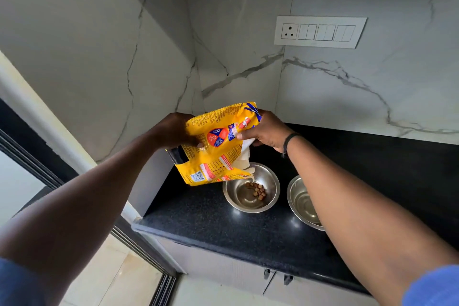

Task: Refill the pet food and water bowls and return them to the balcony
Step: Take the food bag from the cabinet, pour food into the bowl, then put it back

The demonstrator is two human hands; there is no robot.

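A yellow pet food bag (216, 146) is tilted with its open mouth down over a steel bowl (231, 197) on the black counter. My left hand (173, 130) grips the bag's left side and my right hand (265, 130) grips its upper right edge. A small pile of brown kibble (257, 191) lies in that bowl. A second steel bowl (299, 200) stands just to the right, partly hidden behind my right forearm; I see no food in it.
The black counter (198, 221) ends at a front edge above cabinet doors with dark handles (277, 276). Marble walls close the corner behind. A switch panel (320, 32) is on the back wall. A sliding door track (139, 246) runs at the left.
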